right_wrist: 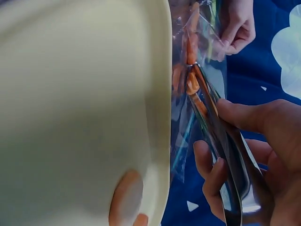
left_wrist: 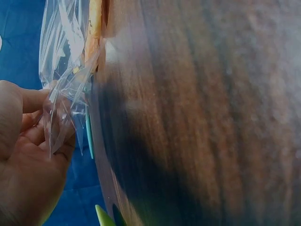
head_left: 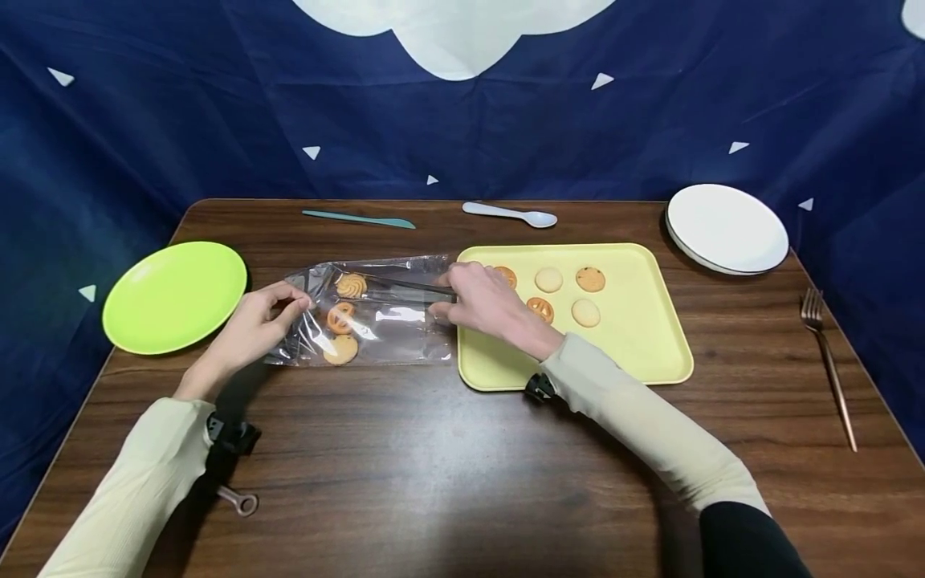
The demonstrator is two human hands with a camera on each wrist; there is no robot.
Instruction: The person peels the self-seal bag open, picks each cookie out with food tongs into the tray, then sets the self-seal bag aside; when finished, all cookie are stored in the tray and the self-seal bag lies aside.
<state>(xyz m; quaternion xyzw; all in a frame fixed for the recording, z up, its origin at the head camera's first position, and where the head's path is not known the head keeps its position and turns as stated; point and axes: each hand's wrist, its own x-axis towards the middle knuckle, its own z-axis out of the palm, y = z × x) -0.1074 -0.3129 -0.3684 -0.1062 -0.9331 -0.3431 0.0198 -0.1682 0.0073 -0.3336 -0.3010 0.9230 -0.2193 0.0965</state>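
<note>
A clear plastic bag [head_left: 401, 335] lies on the table with a swirl cookie [head_left: 352, 285], a pretzel-shaped cookie [head_left: 340, 318] and a round cookie [head_left: 340, 349] toward its left end. My left hand [head_left: 253, 329] pinches the crinkled left end of the bag between thumb and fingers; the left wrist view shows the loose film [left_wrist: 59, 113] at the fingertips. Metal tongs [right_wrist: 230, 160] are gripped in my right hand [head_left: 487, 299]. They point left over the bag's length, their tips at the swirl cookie. Beneath my right forearm is a yellow tray [head_left: 658, 353] with several cookies.
A green plate [head_left: 175, 297] stands at the left. Along the back lie a teal knife [head_left: 357, 218] and a pale spoon [head_left: 509, 213]. White dishes [head_left: 726, 229] and a fork [head_left: 831, 369] are at the right. A ringed handle end [head_left: 242, 502] shows near my left sleeve.
</note>
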